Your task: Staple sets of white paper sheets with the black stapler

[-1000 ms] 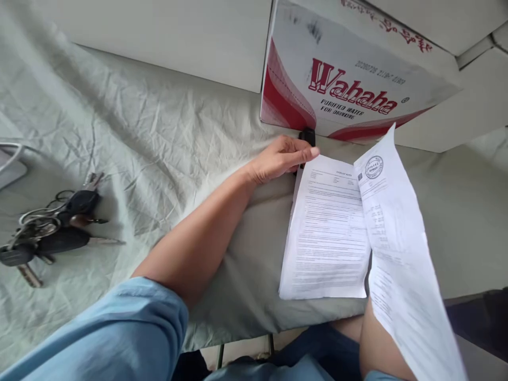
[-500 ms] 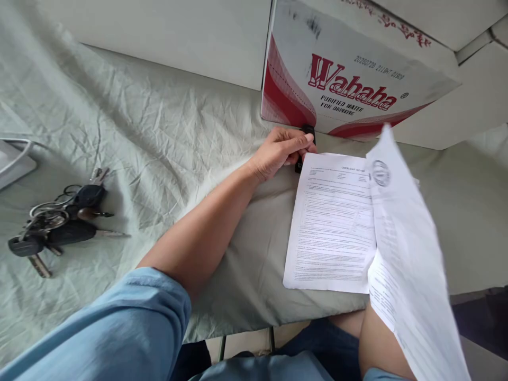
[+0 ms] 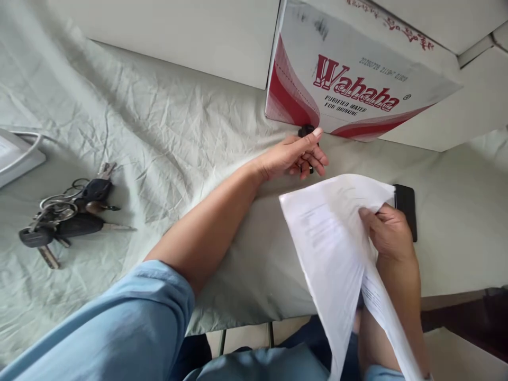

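My left hand hovers or rests near the box with its fingers apart and nothing gripped. Partly hidden behind it is a small black object whose kind I cannot make out. My right hand pinches the upper right corner of some printed paper sheets between thumb and fingers. The sheets are lifted and curled, hanging over the front edge toward my lap. Just beyond the right hand lies a flat black rectangular object, like a phone, partly covered.
A white and red water carton stands at the back, beside white boxes. On the left lie a bunch of keys and a white object with a cable. A wrinkled pale green cloth covers the surface.
The sheets have come up off the cloth, held by my right hand, which is now visible. My left fingers have spread away from the paper's top edge. The flat black object now shows.
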{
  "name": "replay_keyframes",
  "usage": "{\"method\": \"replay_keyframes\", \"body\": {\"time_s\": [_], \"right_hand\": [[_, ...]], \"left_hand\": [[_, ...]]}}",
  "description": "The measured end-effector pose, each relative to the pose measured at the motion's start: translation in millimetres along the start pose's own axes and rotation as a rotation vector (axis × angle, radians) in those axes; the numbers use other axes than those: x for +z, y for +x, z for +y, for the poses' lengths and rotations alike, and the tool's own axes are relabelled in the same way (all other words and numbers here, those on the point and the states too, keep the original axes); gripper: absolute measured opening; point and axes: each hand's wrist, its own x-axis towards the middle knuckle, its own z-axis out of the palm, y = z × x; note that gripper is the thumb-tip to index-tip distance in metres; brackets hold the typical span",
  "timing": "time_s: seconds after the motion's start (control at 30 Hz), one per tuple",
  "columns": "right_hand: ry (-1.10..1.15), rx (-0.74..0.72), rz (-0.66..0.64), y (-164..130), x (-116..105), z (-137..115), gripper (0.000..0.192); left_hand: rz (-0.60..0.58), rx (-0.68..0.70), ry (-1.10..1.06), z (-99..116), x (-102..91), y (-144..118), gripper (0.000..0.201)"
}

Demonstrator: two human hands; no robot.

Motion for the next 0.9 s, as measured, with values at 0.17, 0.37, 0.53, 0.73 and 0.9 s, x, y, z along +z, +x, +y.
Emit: {"method": "replay_keyframes", "body": {"time_s": [0.17, 0.37, 0.53, 0.73, 0.9], "right_hand": [[-0.137, -0.068, -0.025, 10.4, -4.5, 12.5, 0.046], [-0.168, -0.087, 0.043, 9.6, -11.5, 4.9, 0.049], [-0.099, -0.047, 0.014, 10.7, -54.6, -12.9, 0.067], [0.13, -0.195, 0.086, 11.0, -37.1, -28.5, 0.08], [0.143, -0.275, 0.092, 10.5, -11.8, -25.9, 0.082]], "left_hand": [[-0.167, -0.029, 0.141, 4.5, -7.6, -4.1, 0.088], [-0.366, -0.047, 0.486, 3.0, -14.5, -4.0, 0.046], [-0.108, 0.083, 0.243, 0.4, -17.7, -5.2, 0.055], [0.142, 0.273, 0.077, -6.1, -15.4, -1.6, 0.071], [-0.007, 0.22, 0.15, -4.3, -25.3, -4.4, 0.059]]}}
